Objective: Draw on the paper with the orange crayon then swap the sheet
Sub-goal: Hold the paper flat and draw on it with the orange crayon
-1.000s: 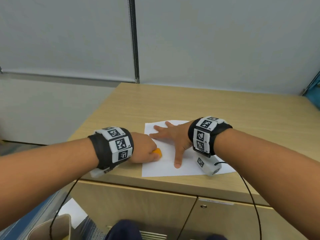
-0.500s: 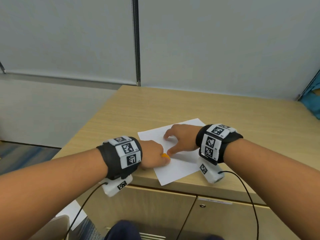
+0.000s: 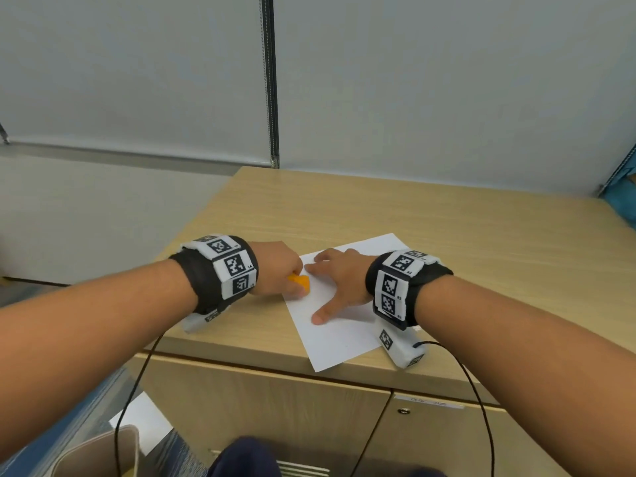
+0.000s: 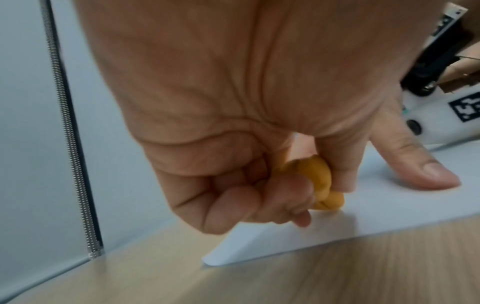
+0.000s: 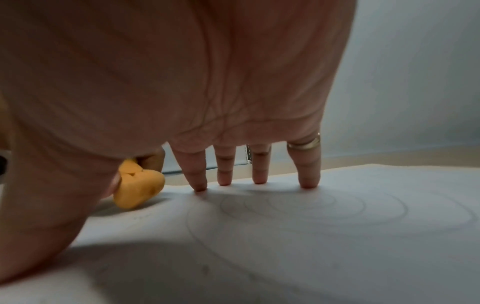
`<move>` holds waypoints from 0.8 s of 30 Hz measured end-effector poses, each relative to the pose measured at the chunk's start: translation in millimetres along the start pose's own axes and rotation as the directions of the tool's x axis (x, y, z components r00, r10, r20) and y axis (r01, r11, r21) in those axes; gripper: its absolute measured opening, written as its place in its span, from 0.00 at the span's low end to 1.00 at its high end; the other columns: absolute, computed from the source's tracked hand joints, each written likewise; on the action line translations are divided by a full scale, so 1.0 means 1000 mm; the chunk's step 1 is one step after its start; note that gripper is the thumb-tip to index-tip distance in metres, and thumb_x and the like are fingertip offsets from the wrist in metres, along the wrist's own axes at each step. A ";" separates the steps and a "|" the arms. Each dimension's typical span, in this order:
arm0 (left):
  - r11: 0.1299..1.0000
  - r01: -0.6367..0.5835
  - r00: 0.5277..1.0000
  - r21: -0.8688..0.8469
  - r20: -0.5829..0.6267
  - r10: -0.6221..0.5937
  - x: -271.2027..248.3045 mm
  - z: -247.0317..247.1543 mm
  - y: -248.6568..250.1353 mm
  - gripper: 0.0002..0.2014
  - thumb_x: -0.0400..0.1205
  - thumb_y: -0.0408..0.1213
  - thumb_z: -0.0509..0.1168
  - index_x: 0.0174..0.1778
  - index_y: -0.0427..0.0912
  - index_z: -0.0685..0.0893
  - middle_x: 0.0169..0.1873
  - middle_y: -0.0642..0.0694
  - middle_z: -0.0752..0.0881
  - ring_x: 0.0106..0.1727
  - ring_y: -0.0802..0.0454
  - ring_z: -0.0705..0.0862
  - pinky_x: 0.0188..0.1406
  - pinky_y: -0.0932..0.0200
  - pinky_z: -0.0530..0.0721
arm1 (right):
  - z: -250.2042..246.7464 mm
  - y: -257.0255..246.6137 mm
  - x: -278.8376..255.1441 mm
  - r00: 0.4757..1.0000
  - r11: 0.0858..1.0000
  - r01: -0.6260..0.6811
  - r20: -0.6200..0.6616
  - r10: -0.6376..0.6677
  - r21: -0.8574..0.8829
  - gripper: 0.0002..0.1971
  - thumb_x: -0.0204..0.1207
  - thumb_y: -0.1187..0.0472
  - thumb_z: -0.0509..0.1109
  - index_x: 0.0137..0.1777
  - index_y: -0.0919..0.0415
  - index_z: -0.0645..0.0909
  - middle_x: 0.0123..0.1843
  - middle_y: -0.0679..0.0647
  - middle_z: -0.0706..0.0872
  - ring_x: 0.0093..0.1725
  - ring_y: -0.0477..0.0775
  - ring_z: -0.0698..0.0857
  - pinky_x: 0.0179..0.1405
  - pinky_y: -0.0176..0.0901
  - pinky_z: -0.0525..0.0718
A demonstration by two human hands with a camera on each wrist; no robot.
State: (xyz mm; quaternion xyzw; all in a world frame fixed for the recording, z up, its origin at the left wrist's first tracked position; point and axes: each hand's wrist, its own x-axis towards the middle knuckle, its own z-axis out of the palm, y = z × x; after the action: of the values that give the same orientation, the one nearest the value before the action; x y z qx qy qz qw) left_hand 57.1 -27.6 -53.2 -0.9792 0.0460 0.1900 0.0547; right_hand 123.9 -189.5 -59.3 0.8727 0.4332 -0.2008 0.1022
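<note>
Most crayon (image 4: 319,183) hidden, left hand (image 3: 278,270) gripping

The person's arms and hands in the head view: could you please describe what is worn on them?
Both forearms are bare, with no sleeves. Each wrist has a black band carrying white squares printed with black coded markers. A white camera block hangs below each wrist, trailing a thin black cable. The right hand wears a gold ring.

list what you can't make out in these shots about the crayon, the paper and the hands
- Orange crayon tip: head view, left hand covers it; wrist views don't settle whether it touches the paper.
- Drawing: head view too faint; right wrist view shows only pale curved lines, colour unclear.
- Paper under right hand: hidden by the palm.
- A second sheet: none identifiable.
</note>
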 end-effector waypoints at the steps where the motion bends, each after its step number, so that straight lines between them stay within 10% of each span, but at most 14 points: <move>1: 1.000 -0.015 1.000 -0.007 -0.002 0.015 0.001 0.002 0.002 0.21 0.85 0.60 0.57 0.49 0.44 0.81 0.41 0.47 0.83 0.41 0.48 0.82 0.49 0.48 0.83 | -0.001 -0.001 0.000 1.000 1.000 -0.002 0.002 0.002 -0.009 0.53 0.68 0.27 0.74 0.89 0.45 0.56 0.89 0.49 0.55 0.84 0.64 0.62 0.77 0.63 0.68; 24: 0.989 -0.005 0.999 0.145 -0.042 0.011 0.008 0.002 0.015 0.22 0.87 0.55 0.51 0.60 0.43 0.82 0.45 0.44 0.84 0.45 0.45 0.84 0.47 0.50 0.85 | 0.002 0.003 0.006 1.000 0.999 0.008 0.010 -0.008 -0.037 0.53 0.67 0.25 0.73 0.88 0.36 0.51 0.88 0.46 0.52 0.82 0.66 0.62 0.72 0.67 0.72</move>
State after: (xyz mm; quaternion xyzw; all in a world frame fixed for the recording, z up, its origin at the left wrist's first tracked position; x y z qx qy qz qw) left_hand 61.9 -43.1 -59.1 -0.9763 0.0647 0.1653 0.1237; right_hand 129.3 -187.8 -64.2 0.8680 0.4397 -0.1972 0.1196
